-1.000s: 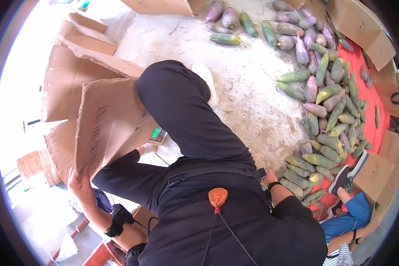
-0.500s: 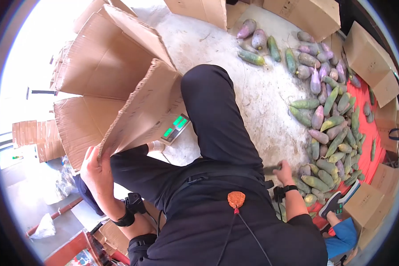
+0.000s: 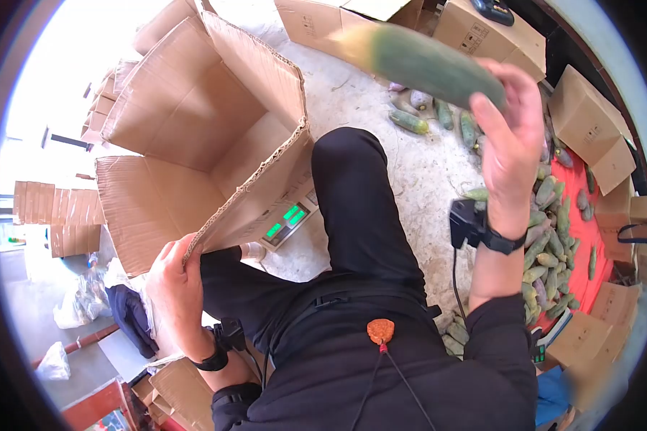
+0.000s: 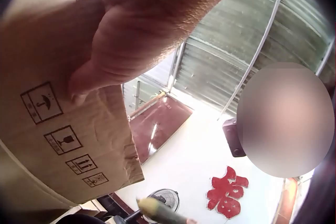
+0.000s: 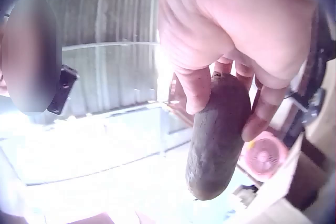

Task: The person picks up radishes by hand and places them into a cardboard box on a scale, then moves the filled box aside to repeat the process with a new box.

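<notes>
In the upper right of the head view, the right hand [image 3: 514, 147] grips a long green vegetable [image 3: 435, 68] by one end, presumably leaving its far tip free. At lower left, the left hand [image 3: 174, 287] pinches the rim of a carton [image 3: 169, 108], likely steadying that wall (its mouth gapes wide). Bare floor [image 3: 418, 194] shows right of the knee [image 3: 351, 165].

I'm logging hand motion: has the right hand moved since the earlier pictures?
Yes: judged against the vegetable pile, the right hand has gone from its near end toward its far end, up the head view.
</notes>
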The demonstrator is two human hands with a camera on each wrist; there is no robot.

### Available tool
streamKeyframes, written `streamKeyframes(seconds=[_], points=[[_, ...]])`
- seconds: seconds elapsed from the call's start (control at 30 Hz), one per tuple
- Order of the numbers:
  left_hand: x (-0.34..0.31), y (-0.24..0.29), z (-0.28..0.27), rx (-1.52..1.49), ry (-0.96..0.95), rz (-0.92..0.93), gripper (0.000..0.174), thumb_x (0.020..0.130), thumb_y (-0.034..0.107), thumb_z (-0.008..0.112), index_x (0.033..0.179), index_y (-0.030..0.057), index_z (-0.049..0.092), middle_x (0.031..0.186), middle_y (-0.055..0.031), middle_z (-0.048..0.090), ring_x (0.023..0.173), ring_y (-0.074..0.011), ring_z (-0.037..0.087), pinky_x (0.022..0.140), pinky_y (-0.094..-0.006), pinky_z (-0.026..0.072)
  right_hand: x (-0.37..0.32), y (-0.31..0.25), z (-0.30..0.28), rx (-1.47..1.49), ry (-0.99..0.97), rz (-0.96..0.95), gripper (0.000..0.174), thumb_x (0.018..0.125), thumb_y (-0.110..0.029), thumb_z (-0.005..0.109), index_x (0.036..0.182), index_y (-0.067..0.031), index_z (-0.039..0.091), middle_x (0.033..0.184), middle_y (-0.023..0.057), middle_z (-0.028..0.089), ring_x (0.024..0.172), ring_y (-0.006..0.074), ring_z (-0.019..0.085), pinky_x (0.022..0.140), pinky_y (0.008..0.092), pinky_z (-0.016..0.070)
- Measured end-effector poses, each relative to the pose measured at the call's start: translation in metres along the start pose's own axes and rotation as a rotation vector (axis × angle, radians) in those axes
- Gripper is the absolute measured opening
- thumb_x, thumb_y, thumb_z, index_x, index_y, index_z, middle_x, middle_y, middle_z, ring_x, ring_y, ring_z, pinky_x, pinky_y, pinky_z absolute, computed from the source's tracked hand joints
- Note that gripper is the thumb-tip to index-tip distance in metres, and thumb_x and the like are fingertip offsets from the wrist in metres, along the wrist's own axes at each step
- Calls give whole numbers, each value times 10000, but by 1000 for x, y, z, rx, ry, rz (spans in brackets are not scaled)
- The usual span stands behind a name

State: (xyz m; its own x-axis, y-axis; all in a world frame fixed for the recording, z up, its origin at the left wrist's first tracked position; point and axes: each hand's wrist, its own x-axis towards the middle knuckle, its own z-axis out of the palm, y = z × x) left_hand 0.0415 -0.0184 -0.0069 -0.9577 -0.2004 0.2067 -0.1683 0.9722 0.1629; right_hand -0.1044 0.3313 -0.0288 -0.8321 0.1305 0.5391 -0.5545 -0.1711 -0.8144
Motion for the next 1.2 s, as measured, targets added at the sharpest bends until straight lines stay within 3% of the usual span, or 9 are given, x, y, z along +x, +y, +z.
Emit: streamKeyframes(seconds=[0.07,0.17,0.23,0.43,0.57,0.63,0.77,0.97,1.2], points=[[0,1,0,9,-1,-15,147,834,166,621,949,83,662,819,-110,626,734,-307,616,635,-350,471,19,-8,41,134,-122,5,336,785,3,673,1082,-1,518,991,69,603,882,143,592,767,274,498],[-1,-1,1,-11,4,16,142,832,152,619,946,79,661,815,-118,626,730,-306,617,629,-349,471,29,-13,97,-229,-259,-108,337,702,-111,743,971,-4,569,788,115,613,731,184,613,660,299,494],[0,-2,0,-23,-3,27,140,831,143,617,945,73,659,817,-120,627,729,-302,619,625,-346,471,25,11,131,-249,-384,-209,299,687,-148,691,933,-20,580,867,175,606,758,329,611,690,390,494],[2,-9,-1,-128,-92,-3,131,825,77,596,910,-23,595,743,-165,559,641,-272,510,644,-318,428,-6,36,159,-676,-755,-91,173,757,-166,637,875,-43,605,882,159,631,814,316,635,733,392,502],[2,-16,3,-125,-58,61,115,822,73,608,904,-8,605,708,-151,533,610,-280,522,585,-328,415,-9,43,121,-430,-595,-17,113,776,-150,625,838,-56,613,873,151,627,800,315,627,713,398,491],[3,-17,4,-148,-61,51,106,826,66,603,894,-14,599,690,-154,517,597,-278,505,574,-324,405,-18,53,90,-324,-252,-186,103,785,-146,625,832,-55,617,862,142,619,776,309,616,683,388,481],[6,-25,1,-81,-158,29,98,831,47,602,889,-32,590,683,-148,512,584,-238,465,568,-298,389,-57,82,-7,-475,-240,380,177,832,-135,627,958,-13,610,867,70,632,784,169,618,700,293,492],[7,-22,5,-181,-85,8,83,841,19,585,893,-45,576,686,-130,518,598,-208,456,581,-293,393,-203,165,-152,-995,-224,791,165,798,-168,628,885,-30,608,827,120,646,775,251,624,701,339,489],[10,-20,7,-180,-88,-2,76,855,12,566,883,-58,562,712,-133,517,616,-216,451,587,-294,385,-297,193,-236,-1262,-103,1219,285,753,-124,562,1022,-33,590,1082,202,588,1028,353,556,881,409,452]])
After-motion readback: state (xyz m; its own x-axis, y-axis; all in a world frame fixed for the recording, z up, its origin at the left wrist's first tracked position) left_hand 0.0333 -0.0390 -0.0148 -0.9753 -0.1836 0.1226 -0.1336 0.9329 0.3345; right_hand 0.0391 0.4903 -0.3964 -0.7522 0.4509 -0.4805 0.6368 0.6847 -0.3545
